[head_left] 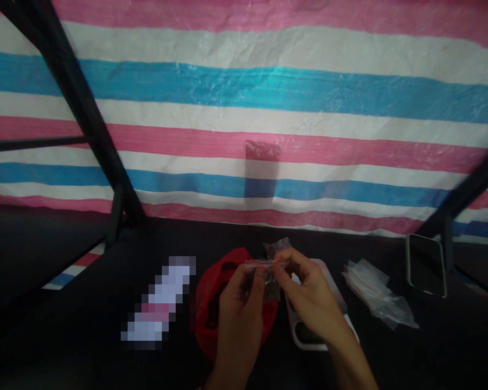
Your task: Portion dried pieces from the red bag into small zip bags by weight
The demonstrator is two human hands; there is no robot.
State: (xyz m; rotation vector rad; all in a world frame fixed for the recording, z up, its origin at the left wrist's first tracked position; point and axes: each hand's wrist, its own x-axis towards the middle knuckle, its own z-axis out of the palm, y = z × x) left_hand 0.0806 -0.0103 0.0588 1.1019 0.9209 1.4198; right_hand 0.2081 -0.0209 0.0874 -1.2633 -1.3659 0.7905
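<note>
Between my two hands is a small clear zip bag with dark bits inside, its zip edge uppermost. My left hand pinches the left end of that edge between thumb and fingers. At the other end, my right hand pinches the same edge. Below and behind my left hand sits an open red plastic bag with dark contents. A white digital scale lies under my right hand, partly hidden by it. Just beyond my fingers, another small filled zip bag shows.
To the right lies a loose pile of flat clear zip bags, with a phone farther right. A blurred-out pale strip lies on the left of the black table. Dark metal legs and a striped sheet stand behind.
</note>
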